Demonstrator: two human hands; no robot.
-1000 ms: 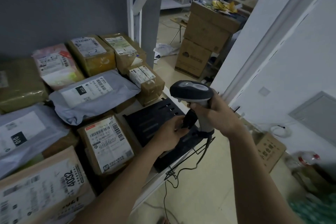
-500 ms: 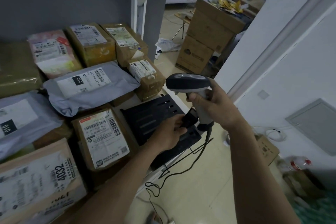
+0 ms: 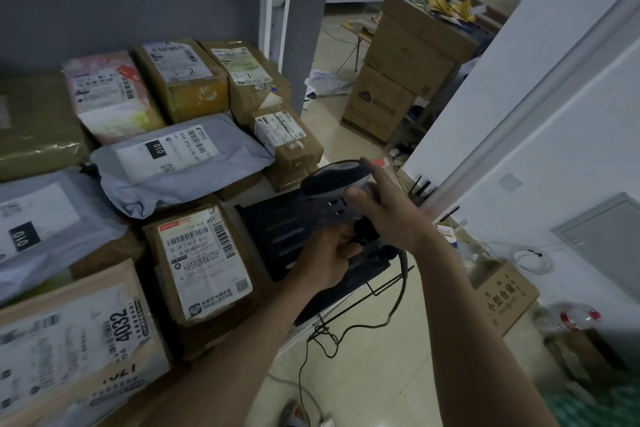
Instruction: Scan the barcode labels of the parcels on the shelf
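A grey-and-black barcode scanner [image 3: 332,178] is gripped by its handle in my right hand [image 3: 384,215], head pointing left over the shelf's right end. My left hand [image 3: 329,256] pinches a small black part at the scanner's base, just below the right hand. Several labelled parcels lie on the shelf: a brown box with a white barcode label [image 3: 202,263] nearest the hands, a grey mailer marked 010 [image 3: 180,163], a small taped box [image 3: 287,142], and a large box marked 4032 [image 3: 76,340] at the front left.
A black slotted tray [image 3: 287,239] lies on the shelf's right end under my hands. The scanner's cable [image 3: 398,291] hangs to the tiled floor. Stacked cardboard boxes [image 3: 398,80] stand beyond the shelf post [image 3: 273,10]. A white wall rises at right, with a small box [image 3: 505,295] at its foot.
The scanner head has tipped lower and further left over the black tray. My right index finger now stretches along its top. My left hand still pinches at the base.
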